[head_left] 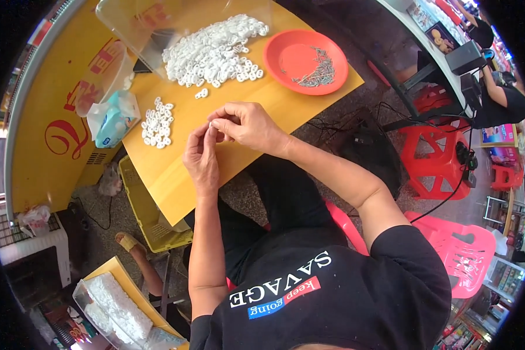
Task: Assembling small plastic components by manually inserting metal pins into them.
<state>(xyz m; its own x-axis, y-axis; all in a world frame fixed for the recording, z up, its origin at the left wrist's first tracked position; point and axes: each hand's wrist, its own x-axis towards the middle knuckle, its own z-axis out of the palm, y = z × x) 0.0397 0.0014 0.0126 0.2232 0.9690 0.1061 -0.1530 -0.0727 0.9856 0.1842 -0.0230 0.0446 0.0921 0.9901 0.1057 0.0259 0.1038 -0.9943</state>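
Note:
Over the yellow tabletop (178,192), my two hands meet at the fingertips. My left hand (202,156) is closed in a pinch. Bent fingers and thumb of my right hand (248,125) close against the same spot, where a bit of a small white plastic piece (212,123) shows. Most of it is hidden by the fingers. Left of my hands lies a small group of white two-holed pieces (157,123). Farther back spreads a large heap of the same pieces (213,52). A red plate (277,61) holding thin metal pins (321,73) sits at the back right.
A clear bin (119,14) lies tipped behind the heap. A blue-and-white tissue pack (115,122) stands at the table's left edge. Below is a yellow crate (143,204). Red stools (431,160) and a pink chair (478,251) are on the right; another person (501,102) sits far right.

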